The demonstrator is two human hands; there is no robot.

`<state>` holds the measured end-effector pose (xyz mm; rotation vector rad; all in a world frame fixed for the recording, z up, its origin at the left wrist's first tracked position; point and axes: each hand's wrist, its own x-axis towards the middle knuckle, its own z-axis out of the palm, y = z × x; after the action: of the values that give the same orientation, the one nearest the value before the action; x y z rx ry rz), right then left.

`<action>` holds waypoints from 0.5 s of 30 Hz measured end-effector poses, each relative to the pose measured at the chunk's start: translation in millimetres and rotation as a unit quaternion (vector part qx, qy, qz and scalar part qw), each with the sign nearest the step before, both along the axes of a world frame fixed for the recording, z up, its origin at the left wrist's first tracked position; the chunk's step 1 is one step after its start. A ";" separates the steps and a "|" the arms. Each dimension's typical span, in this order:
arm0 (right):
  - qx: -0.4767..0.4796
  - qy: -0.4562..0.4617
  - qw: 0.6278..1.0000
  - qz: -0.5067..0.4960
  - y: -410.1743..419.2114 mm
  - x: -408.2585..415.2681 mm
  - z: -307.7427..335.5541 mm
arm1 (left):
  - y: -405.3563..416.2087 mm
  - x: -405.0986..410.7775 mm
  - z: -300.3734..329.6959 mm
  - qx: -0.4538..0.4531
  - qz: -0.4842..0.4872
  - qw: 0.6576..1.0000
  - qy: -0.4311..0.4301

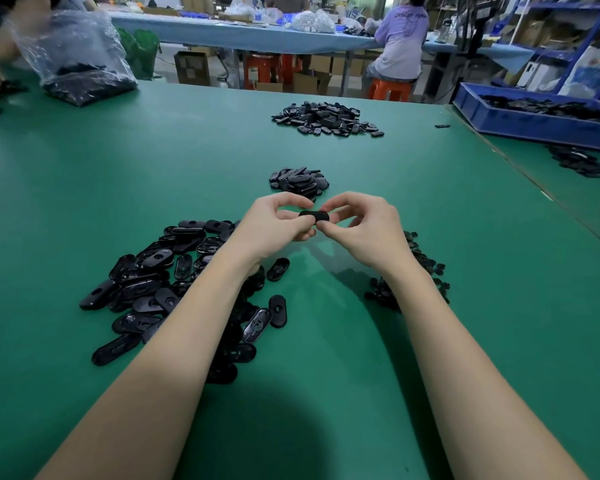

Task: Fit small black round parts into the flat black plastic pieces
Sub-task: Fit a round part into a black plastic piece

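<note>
left hand [278,221]: raised above the green table [430,271], fingers curled, pinching the left end of one flat black oval piece [314,215] between thumb and fingertips.
right hand [364,226]: fingers curled, thumb and forefinger pinching the right end of the same piece; the two hands meet at it.
held piece: lies roughly level between the hands, seen edge-on; cannot tell if a round part sits in it.
loose flat pieces [160,282]: wide scatter of black ovals with a hole, on the table under and left of the left forearm.
small round parts [426,268]: dark heap on the table just right of the right wrist, partly hidden by the forearm.
near pile [298,181]: compact stack of black ovals just beyond the hands.
far pile [326,118]: larger heap further back, centre of table.
blue bin [534,124]: at right edge, holding black parts; another small heap [577,161] in front of it.
plastic bag [77,57]: clear, dark parts inside, far left.
background: a seated person [400,39] at a further table.
</note>
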<state>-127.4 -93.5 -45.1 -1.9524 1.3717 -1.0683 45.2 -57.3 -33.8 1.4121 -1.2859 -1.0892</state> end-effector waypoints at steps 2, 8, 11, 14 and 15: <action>0.027 0.008 0.999 -0.046 -10.0 2.6 -1.2 | -2.6 6.0 2.5 -0.013 0.031 0.997 -0.074; 0.044 0.127 0.977 -0.168 -52.6 14.1 -1.9 | 0.1 21.5 23.8 0.074 -0.023 0.882 -0.464; 0.056 0.162 0.966 -0.194 -66.3 20.1 -7.5 | 2.4 13.5 26.8 0.105 -0.033 0.858 -0.501; 0.050 0.188 0.961 -0.198 -72.7 25.0 -10.0 | 4.7 6.4 24.1 0.122 -0.041 0.852 -0.507; 0.048 0.197 0.960 -0.195 -73.4 25.9 -9.9 | 5.1 5.7 23.2 0.125 -0.040 0.851 -0.508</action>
<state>-101.6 -166.9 -55.0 -1.9372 2.0503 -0.7724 50.9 -52.2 -10.6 2.2990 -1.9757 -0.5176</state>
